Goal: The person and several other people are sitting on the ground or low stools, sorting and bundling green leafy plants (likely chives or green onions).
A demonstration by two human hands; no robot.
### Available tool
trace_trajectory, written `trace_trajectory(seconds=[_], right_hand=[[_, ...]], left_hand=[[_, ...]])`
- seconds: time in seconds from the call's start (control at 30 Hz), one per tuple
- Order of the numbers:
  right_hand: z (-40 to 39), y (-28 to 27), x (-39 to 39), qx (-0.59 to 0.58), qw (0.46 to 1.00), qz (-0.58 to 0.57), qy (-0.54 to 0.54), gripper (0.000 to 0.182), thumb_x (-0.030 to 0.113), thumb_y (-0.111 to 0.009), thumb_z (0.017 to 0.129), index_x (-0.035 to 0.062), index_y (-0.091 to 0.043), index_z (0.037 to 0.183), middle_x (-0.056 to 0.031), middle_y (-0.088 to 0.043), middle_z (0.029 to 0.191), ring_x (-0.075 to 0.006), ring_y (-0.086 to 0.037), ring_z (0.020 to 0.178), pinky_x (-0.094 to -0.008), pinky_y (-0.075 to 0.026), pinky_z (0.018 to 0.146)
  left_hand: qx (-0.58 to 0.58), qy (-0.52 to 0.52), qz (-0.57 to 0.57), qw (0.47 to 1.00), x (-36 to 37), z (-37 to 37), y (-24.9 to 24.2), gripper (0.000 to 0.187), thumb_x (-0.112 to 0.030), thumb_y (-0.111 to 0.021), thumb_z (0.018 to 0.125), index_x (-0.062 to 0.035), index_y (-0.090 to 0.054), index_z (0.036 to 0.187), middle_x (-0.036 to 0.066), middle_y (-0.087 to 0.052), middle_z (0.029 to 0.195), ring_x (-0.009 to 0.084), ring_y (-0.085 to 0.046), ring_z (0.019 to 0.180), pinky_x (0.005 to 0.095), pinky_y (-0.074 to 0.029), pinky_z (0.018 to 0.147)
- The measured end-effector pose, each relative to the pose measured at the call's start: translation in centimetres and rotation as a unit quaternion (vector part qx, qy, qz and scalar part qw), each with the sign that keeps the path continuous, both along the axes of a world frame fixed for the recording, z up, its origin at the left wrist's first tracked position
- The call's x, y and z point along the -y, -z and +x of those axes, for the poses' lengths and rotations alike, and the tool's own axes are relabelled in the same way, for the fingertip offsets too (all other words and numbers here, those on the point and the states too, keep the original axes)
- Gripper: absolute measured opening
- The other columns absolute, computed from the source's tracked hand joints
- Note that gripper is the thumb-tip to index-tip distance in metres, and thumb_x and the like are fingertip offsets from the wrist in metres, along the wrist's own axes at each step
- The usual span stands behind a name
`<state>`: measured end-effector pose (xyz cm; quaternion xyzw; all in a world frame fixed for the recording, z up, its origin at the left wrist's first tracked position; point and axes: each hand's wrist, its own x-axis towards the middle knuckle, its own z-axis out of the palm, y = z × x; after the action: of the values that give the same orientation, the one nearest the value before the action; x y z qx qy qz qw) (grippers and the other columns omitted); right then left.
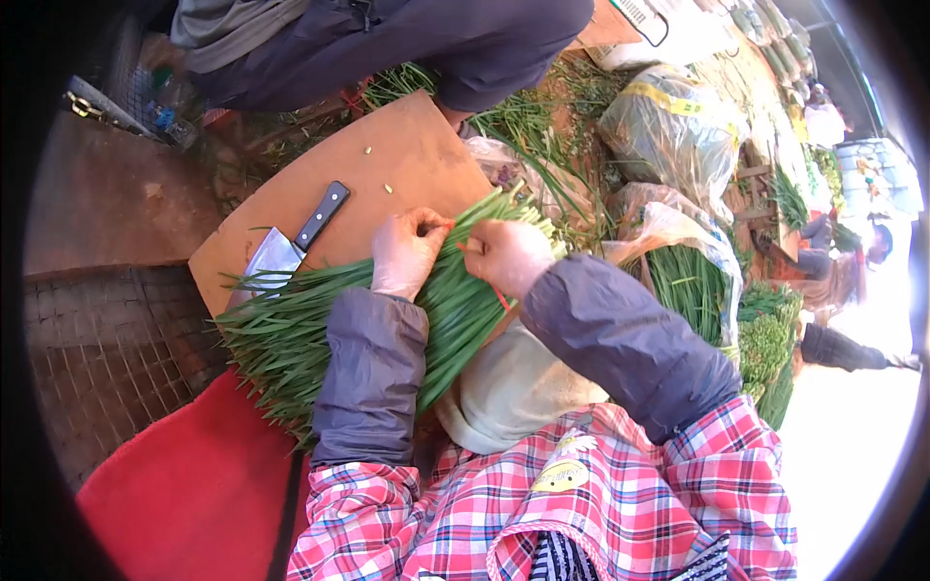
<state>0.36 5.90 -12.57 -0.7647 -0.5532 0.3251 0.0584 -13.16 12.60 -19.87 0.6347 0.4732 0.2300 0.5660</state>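
Observation:
A thick bundle of garlic chives (pixel 378 310) lies across a wooden board (pixel 378 145), leaf tips toward the left and cut stems at the upper right. A thin red tie (pixel 503 299) goes round the bundle near its stem end. My left hand (pixel 409 254) is closed above the chives, fingertips pinching a bit of the red tie. Facing it, my right hand (pixel 513 256) is also closed in a pinch on the tie, just apart from the left fingertips. A knife (pixel 291 250) with a black handle rests on the board, its blade partly under the leaf tips.
Another person's leg (pixel 387 48) is close beyond the board. Plastic bags (pixel 668 131) of greens and more chives (pixel 690 281) stand at the right. A red cloth (pixel 194 484) and a woven basket (pixel 97 358) are at the left. Another person (pixel 843 276) is farther right.

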Motion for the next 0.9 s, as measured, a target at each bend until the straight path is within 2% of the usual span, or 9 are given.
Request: trace_trajectory(seconds=[0.03, 0.13, 0.17, 0.3, 0.4, 0.43, 0.53, 0.77, 0.9], right_hand=[[0.2, 0.7, 0.8, -0.017, 0.998, 0.062, 0.0, 0.019, 0.024, -0.06, 0.071, 0.0057, -0.061, 0.077, -0.0158, -0.057, 0.064, -0.0305, -0.059, 0.063, -0.0384, -0.046, 0.058], [0.9, 0.2, 2.2, -0.068, 0.994, 0.087, -0.012, 0.02, 0.024, -0.065, 0.072, 0.0052, -0.062, 0.079, -0.0132, -0.057, 0.063, -0.0262, -0.058, 0.059, -0.0355, -0.046, 0.055], [1.0, 0.2, 2.5, -0.113, 0.991, 0.075, 0.012, 0.022, 0.023, -0.067, 0.073, 0.0045, -0.062, 0.084, -0.0107, -0.058, 0.065, -0.0216, -0.058, 0.058, -0.0327, -0.045, 0.055], [1.3, 1.0, 1.3, -0.236, 0.939, 0.218, 0.122, 0.028, 0.023, -0.065, 0.074, 0.0051, -0.061, 0.095, -0.0117, -0.061, 0.074, -0.0219, -0.057, 0.058, -0.0317, -0.047, 0.058], [1.5, 0.0, -1.6, -0.047, 0.967, 0.252, -0.017, 0.033, 0.03, -0.058, 0.076, 0.003, -0.06, 0.094, -0.0182, -0.062, 0.08, -0.0341, -0.06, 0.074, -0.043, -0.047, 0.065], [1.4, -0.7, -2.6, 0.019, 0.979, 0.191, -0.073, 0.033, 0.031, -0.06, 0.075, 0.0044, -0.061, 0.094, -0.0157, -0.062, 0.078, -0.0282, -0.061, 0.071, -0.0384, -0.048, 0.064], [0.8, 1.5, -5.1, 0.148, 0.965, 0.02, -0.218, 0.025, 0.026, -0.053, 0.079, 0.0063, -0.065, 0.09, -0.0137, -0.064, 0.079, -0.028, -0.064, 0.077, -0.0418, -0.05, 0.065], [-1.3, -2.3, -7.2, 0.193, 0.942, -0.113, -0.252, 0.024, 0.02, -0.051, 0.08, 0.0114, -0.068, 0.095, -0.0107, -0.067, 0.09, -0.0269, -0.064, 0.088, -0.0415, -0.051, 0.073], [-0.8, -1.8, -7.1, 0.199, 0.938, -0.084, -0.27, 0.024, 0.02, -0.052, 0.079, 0.0113, -0.068, 0.094, -0.011, -0.066, 0.091, -0.0266, -0.065, 0.086, -0.0405, -0.051, 0.071]], left_hand=[[0.036, -0.013, 0.046, 0.998, 0.4, 0.0, 0.2, 0.011, -0.013, -0.066, 0.074, -0.0034, -0.066, 0.08, 0.005, -0.061, 0.069, 0.012, -0.055, 0.063, 0.026, -0.043, 0.061], [-0.006, -0.023, 0.1, 0.995, 0.7, 0.2, -0.3, 0.011, -0.013, -0.065, 0.074, -0.0042, -0.066, 0.081, 0.008, -0.062, 0.072, 0.0163, -0.056, 0.063, 0.0284, -0.044, 0.062], [-0.036, -0.033, 0.1, 0.994, 0.9, 0.3, -1.3, 0.01, -0.013, -0.064, 0.075, -0.0042, -0.066, 0.08, 0.01, -0.062, 0.072, 0.0201, -0.059, 0.066, 0.0312, -0.045, 0.063], [-0.055, -0.029, 0.101, 0.993, 0.6, 0.6, -1.3, 0.013, -0.016, -0.064, 0.073, -0.0033, -0.063, 0.077, 0.012, -0.062, 0.073, 0.0243, -0.061, 0.072, 0.0345, -0.045, 0.064], [-0.129, -0.039, 0.139, 0.981, 0.6, 1.0, -1.0, 0.019, -0.021, -0.066, 0.071, -0.0035, -0.063, 0.079, 0.013, -0.062, 0.074, 0.027, -0.061, 0.073, 0.0358, -0.046, 0.065], [-0.129, -0.05, 0.159, 0.978, 0.7, 1.0, -1.0, 0.014, -0.019, -0.063, 0.069, -0.0065, -0.062, 0.075, 0.011, -0.061, 0.073, 0.0289, -0.06, 0.07, 0.0385, -0.046, 0.062], [-0.17, -0.068, 0.187, 0.965, 1.0, 1.2, -0.8, 0.014, -0.019, -0.063, 0.069, -0.0069, -0.062, 0.076, 0.013, -0.062, 0.076, 0.0305, -0.06, 0.072, 0.0399, -0.047, 0.063], [-0.157, -0.057, 0.156, 0.974, 0.9, 1.2, -1.0, 0.021, -0.021, -0.065, 0.068, -0.0071, -0.064, 0.084, 0.014, -0.062, 0.08, 0.0317, -0.06, 0.076, 0.0388, -0.048, 0.066], [-0.121, -0.065, 0.124, 0.983, 0.8, 1.2, -0.6, 0.024, -0.024, -0.065, 0.07, -0.006, -0.065, 0.086, 0.014, -0.062, 0.082, 0.0312, -0.06, 0.078, 0.0381, -0.047, 0.07]])
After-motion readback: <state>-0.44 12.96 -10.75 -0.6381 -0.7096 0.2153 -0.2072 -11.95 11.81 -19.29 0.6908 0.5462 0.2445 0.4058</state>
